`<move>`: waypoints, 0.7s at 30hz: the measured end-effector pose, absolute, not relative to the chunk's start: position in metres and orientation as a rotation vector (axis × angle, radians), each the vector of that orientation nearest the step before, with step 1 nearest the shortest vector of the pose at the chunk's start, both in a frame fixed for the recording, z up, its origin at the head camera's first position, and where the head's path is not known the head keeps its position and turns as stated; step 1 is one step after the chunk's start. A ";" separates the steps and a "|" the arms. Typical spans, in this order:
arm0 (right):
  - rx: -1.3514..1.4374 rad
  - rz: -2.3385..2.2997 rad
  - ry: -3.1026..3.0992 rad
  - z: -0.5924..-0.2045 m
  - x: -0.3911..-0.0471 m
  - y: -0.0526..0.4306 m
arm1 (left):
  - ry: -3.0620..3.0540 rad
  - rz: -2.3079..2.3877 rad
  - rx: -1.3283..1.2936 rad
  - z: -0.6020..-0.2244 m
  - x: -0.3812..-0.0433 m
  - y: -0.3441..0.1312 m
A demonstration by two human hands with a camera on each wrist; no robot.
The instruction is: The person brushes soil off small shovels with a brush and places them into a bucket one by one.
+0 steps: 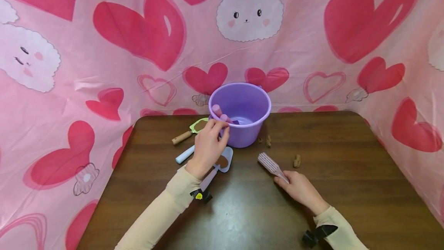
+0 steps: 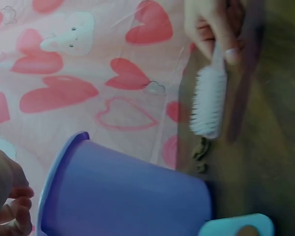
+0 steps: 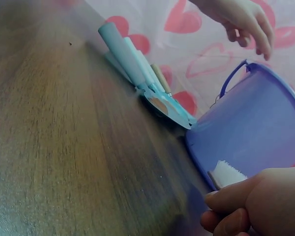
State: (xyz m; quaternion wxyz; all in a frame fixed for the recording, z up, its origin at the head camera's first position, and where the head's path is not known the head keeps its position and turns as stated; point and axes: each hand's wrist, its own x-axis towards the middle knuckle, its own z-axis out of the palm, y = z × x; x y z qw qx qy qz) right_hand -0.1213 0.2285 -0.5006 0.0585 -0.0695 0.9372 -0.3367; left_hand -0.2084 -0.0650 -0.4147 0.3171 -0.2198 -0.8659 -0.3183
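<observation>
My right hand (image 1: pixel 303 190) grips a small scrubbing brush (image 1: pixel 269 163) by its pale pink handle, the white bristles facing up and to the left. At the near left rim of a purple bucket (image 1: pixel 243 136) is my left hand (image 1: pixel 209 146). Its fingers hang loosely bent, and nothing shows between them in the right wrist view. Two pink handle ends (image 1: pixel 217 110) stick up inside the bucket. Under and beside the left hand lie a lilac-handled scoop (image 1: pixel 227 157) with a brown patch, a light blue handle (image 1: pixel 185 154), and a green-edged scoop (image 1: pixel 198 125) with a wooden handle.
Several small brown lumps (image 1: pixel 296 161) lie on the dark wooden table (image 1: pixel 347 188), right of the bucket and beyond the brush. A pink cloth (image 1: pixel 208 49) with hearts and rabbits hangs behind the table and along both sides.
</observation>
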 end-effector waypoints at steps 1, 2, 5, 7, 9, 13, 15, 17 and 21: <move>-0.210 -1.020 2.837 -0.500 -0.121 0.228 | -2.287 -0.835 -0.579 -0.417 -0.205 -0.067; -0.207 -1.017 2.835 -0.499 -0.121 0.228 | -2.299 -0.827 -0.579 -0.419 -0.202 -0.069; -0.215 -1.015 2.832 -0.497 -0.121 0.228 | -2.353 -0.806 -0.588 -0.425 -0.193 -0.076; -0.222 -1.016 2.832 -0.496 -0.121 0.227 | -2.397 -0.789 -0.586 -0.430 -0.188 -0.080; -0.227 -1.008 2.835 -0.495 -0.121 0.227 | -2.446 -0.765 -0.583 -0.436 -0.184 -0.084; -0.238 -0.992 2.845 -0.494 -0.122 0.227 | -2.570 -0.709 -0.560 -0.449 -0.176 -0.091; -0.235 -0.992 2.843 -0.493 -0.122 0.227 | -2.640 -0.663 -0.547 -0.456 -0.173 -0.095; -0.221 -1.017 2.823 -0.492 -0.121 0.226 | -2.721 -0.609 -0.527 -0.462 -0.169 -0.099; -0.173 -1.094 2.746 -0.489 -0.120 0.223 | -2.878 -0.514 -0.501 -0.471 -0.165 -0.110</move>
